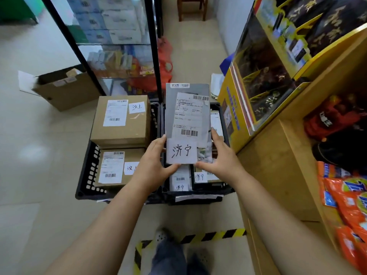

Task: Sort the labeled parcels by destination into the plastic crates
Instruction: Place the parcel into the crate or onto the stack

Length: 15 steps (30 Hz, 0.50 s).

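Reaching far with both bare forearms, left grip (153,165) and right grip (220,161) level, clasping the parcel (186,108) at its near corners, thumbs along near edge, fingers up its sides

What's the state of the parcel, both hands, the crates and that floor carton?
Grey parcel: held in both hands, label up.
Left hand: grips its left edge.
Right hand: grips its right edge.
Left crate: holds two boxes.
Right crate: holds small parcels.
Floor carton: open.

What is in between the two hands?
The grey parcel with a handwritten white label, gripped by the left hand and the right hand; the head view shows it.
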{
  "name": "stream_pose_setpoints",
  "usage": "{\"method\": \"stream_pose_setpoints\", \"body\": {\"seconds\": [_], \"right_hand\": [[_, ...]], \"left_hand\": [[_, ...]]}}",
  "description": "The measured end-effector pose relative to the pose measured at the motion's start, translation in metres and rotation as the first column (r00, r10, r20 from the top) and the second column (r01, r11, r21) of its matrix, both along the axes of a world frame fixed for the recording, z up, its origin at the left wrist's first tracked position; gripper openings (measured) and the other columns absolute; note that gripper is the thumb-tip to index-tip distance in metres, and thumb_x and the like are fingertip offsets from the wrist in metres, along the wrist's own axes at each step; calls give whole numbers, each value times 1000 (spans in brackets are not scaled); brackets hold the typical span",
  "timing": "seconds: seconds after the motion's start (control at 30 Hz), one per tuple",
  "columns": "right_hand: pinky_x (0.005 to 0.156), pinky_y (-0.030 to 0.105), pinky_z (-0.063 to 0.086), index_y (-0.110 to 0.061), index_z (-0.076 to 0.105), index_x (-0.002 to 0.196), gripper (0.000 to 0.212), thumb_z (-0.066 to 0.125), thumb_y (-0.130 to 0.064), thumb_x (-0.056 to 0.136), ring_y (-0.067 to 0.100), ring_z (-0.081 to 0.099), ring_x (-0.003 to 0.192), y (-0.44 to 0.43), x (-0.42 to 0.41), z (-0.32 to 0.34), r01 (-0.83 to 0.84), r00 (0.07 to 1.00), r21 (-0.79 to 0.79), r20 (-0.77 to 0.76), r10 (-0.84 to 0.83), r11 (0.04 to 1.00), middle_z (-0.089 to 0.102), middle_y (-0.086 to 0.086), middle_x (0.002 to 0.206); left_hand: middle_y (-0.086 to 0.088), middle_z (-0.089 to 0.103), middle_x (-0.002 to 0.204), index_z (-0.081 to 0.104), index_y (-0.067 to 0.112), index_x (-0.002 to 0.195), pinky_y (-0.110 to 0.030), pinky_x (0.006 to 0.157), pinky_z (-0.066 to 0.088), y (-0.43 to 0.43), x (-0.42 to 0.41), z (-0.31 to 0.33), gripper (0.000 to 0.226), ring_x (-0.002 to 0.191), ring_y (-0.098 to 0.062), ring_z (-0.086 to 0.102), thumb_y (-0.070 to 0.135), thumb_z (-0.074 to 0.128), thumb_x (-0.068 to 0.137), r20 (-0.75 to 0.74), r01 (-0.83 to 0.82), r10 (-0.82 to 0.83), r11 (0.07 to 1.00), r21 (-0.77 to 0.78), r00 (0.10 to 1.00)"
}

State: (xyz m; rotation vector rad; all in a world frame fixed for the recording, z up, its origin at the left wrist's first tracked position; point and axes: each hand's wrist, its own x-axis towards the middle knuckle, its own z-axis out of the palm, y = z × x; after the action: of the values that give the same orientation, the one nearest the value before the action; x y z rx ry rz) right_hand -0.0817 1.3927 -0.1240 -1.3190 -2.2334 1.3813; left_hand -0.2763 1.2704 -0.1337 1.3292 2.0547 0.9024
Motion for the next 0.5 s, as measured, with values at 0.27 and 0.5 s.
{"method": "stream_pose_setpoints", "body": {"seconds": [0.27, 0.5], "right_hand": [[113, 40, 35, -46, -1, 156, 120, 86, -42, 74, 14, 37, 140, 9, -7, -39, 18, 997, -49, 74, -14, 999, 38, -9, 155], [114, 38, 29, -46, -2, 156, 119, 85, -34, 77, 13, 29, 144, 6, 19, -80, -22, 993, -133, 111, 37, 991, 30, -9, 160]], "left_hand": [[12, 44, 139, 25, 26, 153, -37, 98, 51, 12, -8, -41, 96, 112, -1, 52, 29, 83, 77, 96, 7, 0, 998, -66, 995], [17, 41, 132, 21, 28, 155, -19, 95, 45, 5, 26, -81, 101, 110, 4, 49, 23, 84, 76, 168, -48, 78, 983, -176, 983]]}}
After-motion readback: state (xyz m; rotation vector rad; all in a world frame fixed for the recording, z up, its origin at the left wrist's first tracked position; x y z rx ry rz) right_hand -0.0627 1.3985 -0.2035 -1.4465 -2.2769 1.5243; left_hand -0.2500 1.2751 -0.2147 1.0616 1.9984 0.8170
